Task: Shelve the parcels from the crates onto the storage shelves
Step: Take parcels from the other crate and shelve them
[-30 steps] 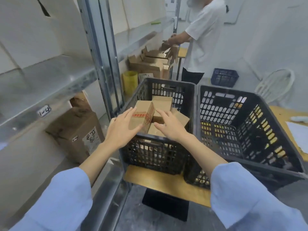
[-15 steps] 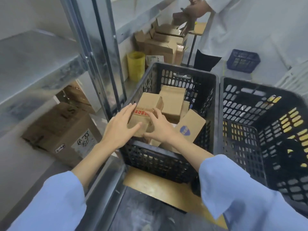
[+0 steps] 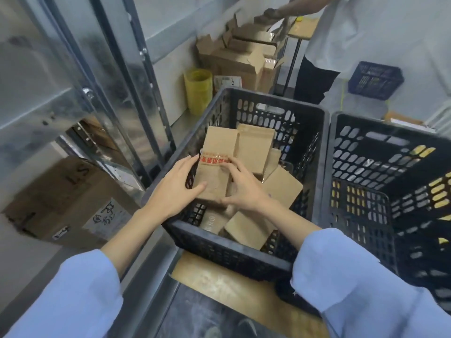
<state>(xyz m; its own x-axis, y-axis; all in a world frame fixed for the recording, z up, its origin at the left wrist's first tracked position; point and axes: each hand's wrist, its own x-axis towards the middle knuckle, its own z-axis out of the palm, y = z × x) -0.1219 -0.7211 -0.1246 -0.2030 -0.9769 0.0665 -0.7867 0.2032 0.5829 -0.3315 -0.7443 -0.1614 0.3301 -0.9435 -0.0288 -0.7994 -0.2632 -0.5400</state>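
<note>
Where fingers (image 3: pixel 186 164) curl, the parcel (image 3: pixel 212 179) (red-taped) lies between them

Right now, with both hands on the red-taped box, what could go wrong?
The taped parcel is held only at its edges by the left hand and right hand, so it might slip down into the black crate.
The upright parcel beside it might topple once it lifts.
The metal shelf post stands close; the parcel could bump it.
</note>
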